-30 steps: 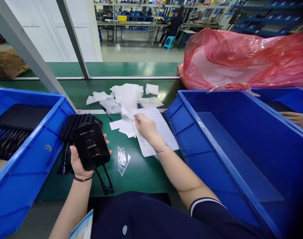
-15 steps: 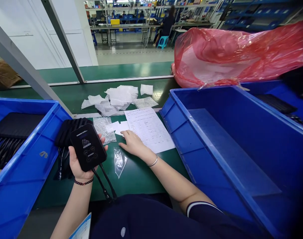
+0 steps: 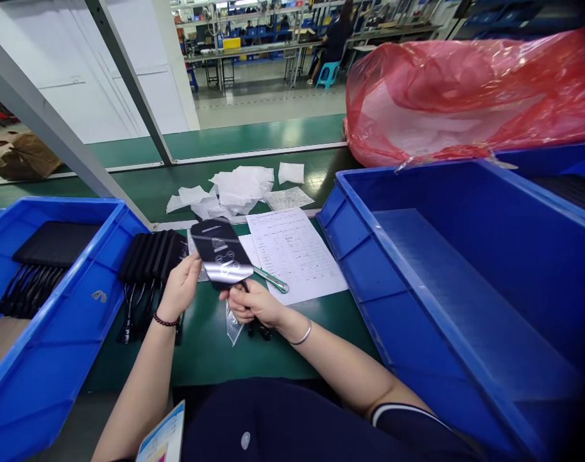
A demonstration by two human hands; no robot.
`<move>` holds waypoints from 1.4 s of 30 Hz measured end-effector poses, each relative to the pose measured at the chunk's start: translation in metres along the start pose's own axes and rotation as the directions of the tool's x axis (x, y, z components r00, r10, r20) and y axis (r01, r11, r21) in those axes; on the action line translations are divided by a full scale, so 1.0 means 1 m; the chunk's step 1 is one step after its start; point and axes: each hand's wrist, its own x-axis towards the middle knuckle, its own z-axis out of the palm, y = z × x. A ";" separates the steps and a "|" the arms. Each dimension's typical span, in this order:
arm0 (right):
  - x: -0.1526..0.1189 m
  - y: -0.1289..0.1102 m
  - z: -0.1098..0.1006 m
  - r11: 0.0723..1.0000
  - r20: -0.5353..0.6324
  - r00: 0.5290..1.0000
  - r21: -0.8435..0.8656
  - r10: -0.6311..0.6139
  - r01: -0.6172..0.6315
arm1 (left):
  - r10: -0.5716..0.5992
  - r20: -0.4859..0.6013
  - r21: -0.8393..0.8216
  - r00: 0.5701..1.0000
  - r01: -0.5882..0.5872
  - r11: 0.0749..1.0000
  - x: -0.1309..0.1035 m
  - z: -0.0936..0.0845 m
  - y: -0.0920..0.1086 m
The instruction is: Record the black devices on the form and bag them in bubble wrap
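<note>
A flat black electronic device point(image 3: 220, 251) with pale printing and a shiny face is tilted above the table. My left hand point(image 3: 181, 282) grips it by its left edge, thumb along the side. At its lower edge, my right hand point(image 3: 254, 301) is closed round the device's black cables, whose ends hang below the fingers. Beneath the hands lies a small clear plastic bag point(image 3: 233, 328), partly hidden. A slim green pen-like tool point(image 3: 272, 280) rests on the edge of a written sheet point(image 3: 297, 253) to the right.
Several black devices with cables point(image 3: 151, 256) stand in a row beside the left blue bin point(image 3: 88, 282), which holds more. A large blue bin point(image 3: 417, 301) is at right, below a red plastic bag point(image 3: 466, 96). White wrapping pieces point(image 3: 242, 187) lie at the back.
The device has moved right and up and is tilted. My right hand has left the papers and closed on its cables. The green tool now shows on the sheet.
</note>
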 end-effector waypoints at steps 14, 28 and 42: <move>-0.005 -0.017 -0.005 0.979 -0.096 0.976 -0.083 -0.193 0.185 | 0.197 0.173 0.781 0.965 -0.256 0.570 0.005 0.020 -0.023; -0.002 -0.033 -0.018 0.899 -0.445 0.792 -0.329 -0.418 0.289 | -0.379 -0.100 -0.687 0.920 0.211 0.695 -0.033 -0.041 0.042; -0.002 -0.025 -0.014 0.875 -0.461 0.758 -0.374 -0.462 0.305 | -0.128 0.159 -0.729 0.979 0.203 0.654 -0.084 0.030 0.009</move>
